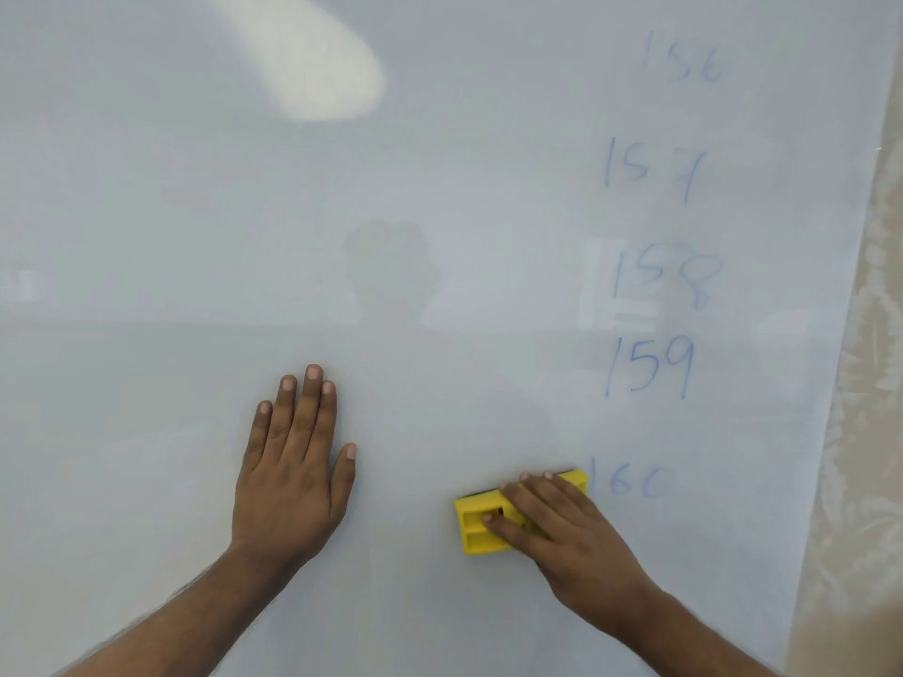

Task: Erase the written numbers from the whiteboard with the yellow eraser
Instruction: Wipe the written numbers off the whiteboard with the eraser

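Observation:
The whiteboard [440, 237] fills the head view. A column of blue numbers runs down its right part: 156 [681, 61], 157 [655, 168], 158 [664, 278], 159 [650, 366] and a fainter 160 [633, 481]. My right hand [562, 525] grips the yellow eraser [476, 522] and presses it flat on the board, its right end just left of the 160. My left hand [293, 461] lies flat on the board with fingers spread, well left of the eraser, holding nothing.
The board's right edge [850, 334] runs diagonally, with a pale patterned wall or curtain [870, 481] beyond it. A bright light glare [317, 75] reflects near the top of the board.

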